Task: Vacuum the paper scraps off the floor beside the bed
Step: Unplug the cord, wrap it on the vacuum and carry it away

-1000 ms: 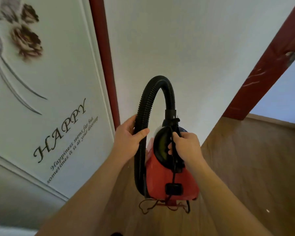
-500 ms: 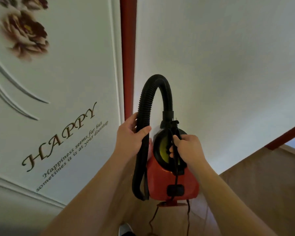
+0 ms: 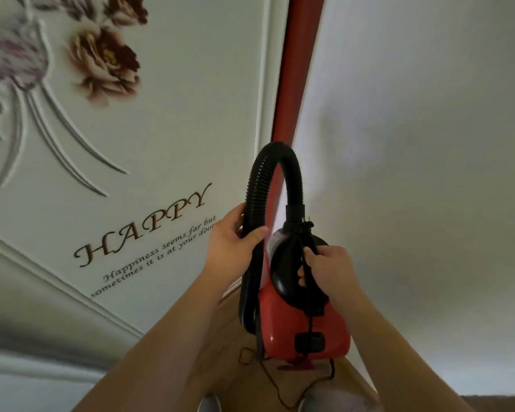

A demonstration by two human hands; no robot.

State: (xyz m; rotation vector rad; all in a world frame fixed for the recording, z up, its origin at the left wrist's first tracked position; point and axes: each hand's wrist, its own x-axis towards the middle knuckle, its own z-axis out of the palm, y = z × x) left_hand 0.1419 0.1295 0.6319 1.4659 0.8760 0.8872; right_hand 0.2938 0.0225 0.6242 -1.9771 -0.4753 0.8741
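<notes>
I carry a small red vacuum cleaner in front of me, above the wooden floor. My right hand grips its black top handle. A black ribbed hose arches up from the vacuum's front and comes down on the left, where my left hand is closed around it. The hose's lower end hangs beside the red body. A thin dark cord trails from the vacuum's rear down to the floor. No paper scraps and no bed are in view.
A white door panel with flower relief and the word HAPPY fills the left. A red-brown door frame runs up the middle, and a plain white wall stands on the right. My feet show at the bottom edge.
The view has swung left and closer to the door: the second red frame and open floor at the right left the picture. Both hands kept their grips on hose and handle.
</notes>
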